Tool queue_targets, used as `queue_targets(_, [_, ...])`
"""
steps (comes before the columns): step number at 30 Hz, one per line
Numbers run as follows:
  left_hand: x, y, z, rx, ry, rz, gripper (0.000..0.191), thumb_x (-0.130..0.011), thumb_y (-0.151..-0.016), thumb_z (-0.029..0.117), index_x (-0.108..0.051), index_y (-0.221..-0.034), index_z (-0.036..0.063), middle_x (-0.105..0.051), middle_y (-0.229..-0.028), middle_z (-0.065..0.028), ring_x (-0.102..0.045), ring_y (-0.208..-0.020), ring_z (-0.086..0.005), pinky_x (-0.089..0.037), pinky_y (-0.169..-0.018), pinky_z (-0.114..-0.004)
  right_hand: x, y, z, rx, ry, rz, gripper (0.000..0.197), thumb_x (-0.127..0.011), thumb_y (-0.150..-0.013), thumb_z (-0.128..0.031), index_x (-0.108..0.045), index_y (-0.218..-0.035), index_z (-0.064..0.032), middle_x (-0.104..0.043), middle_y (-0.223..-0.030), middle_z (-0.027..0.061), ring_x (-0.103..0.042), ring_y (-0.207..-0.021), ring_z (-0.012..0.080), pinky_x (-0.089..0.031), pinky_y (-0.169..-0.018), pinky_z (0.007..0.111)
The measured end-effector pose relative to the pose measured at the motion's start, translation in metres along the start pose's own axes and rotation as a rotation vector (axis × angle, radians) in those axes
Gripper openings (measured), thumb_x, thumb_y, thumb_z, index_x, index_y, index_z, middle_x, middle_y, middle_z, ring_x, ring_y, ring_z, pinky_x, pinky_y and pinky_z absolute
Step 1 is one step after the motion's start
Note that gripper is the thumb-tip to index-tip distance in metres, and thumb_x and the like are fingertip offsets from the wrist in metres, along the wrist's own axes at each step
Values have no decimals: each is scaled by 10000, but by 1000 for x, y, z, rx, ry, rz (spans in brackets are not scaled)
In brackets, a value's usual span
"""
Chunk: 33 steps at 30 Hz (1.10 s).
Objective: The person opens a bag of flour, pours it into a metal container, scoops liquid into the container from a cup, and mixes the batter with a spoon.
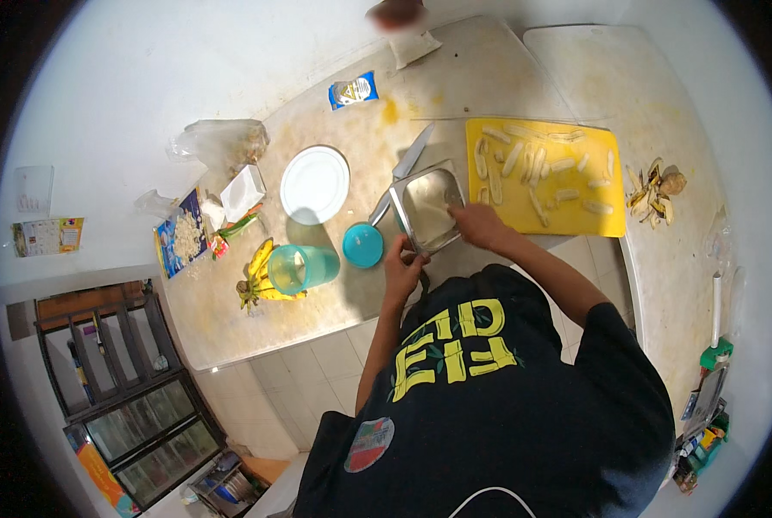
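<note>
A rectangular stainless-steel pan [396, 206] holding a pale, creamy liquid [424, 201] stands on the counter before me, turned at an angle. My left hand [404, 269] grips its near left corner. Over the right side of the pan is my right hand [479, 225], fingers curled and tips lowered toward the liquid; whether they hold a utensil is hidden. Just right of the pan, a yellow cutting board [570, 223] carries many peeled banana slices [534, 162]. A kitchen knife [413, 154] lies behind the pan's left side, blade pointing away. Close to my left hand is a round teal lid [363, 246].
Left of the lid stands a teal plastic container [318, 267] beside yellow bananas [263, 278]. Farther back are a white plate [314, 184], a blue-and-white packet [353, 90] and a clear plastic bag [224, 142]. Banana peels [654, 194] lie at the far right.
</note>
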State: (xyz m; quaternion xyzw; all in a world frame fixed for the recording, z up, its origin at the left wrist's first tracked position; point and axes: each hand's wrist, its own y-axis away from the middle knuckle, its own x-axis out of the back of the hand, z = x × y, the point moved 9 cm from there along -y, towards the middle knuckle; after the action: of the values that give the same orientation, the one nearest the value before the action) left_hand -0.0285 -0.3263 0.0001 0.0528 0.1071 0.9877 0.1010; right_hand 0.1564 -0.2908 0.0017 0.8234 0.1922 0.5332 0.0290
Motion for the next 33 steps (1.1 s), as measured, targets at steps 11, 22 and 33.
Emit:
queue_targets(11, [15, -11, 2, -10, -3, -66, 298, -665, -826, -73, -542, -1084, 11, -549, -979, -59, -640, -819, -175, -602, -722, -316, 17, -19, -1, 172, -59, 86, 331, -567, -819, -99, -630, -1144, -103, -657, -754, 211, -664, -706, 397, -529, -649, 496])
queue_targets(22, [25, -21, 4, 29, 35, -85, 290, -654, -852, -64, -530, -1103, 9, -557, -1001, -52, -665, -826, -187, -613, -707, -319, 27, -22, 10, 57, -103, 131, 312, -621, -805, -144, -635, -1114, -103, -670, -803, 214, -674, -814, 384, -533, -700, 482])
queue_targets(33, [16, -24, 25, 47, 21, -54, 280, -649, -859, -46, -532, -1112, -12, -510, -962, -45, -659, -833, -179, -625, -708, -327, 4, -10, 0, 85, -38, -31, 222, -577, -827, -113, -660, -1026, -61, -678, -832, 216, -656, -809, 414, -521, -748, 497])
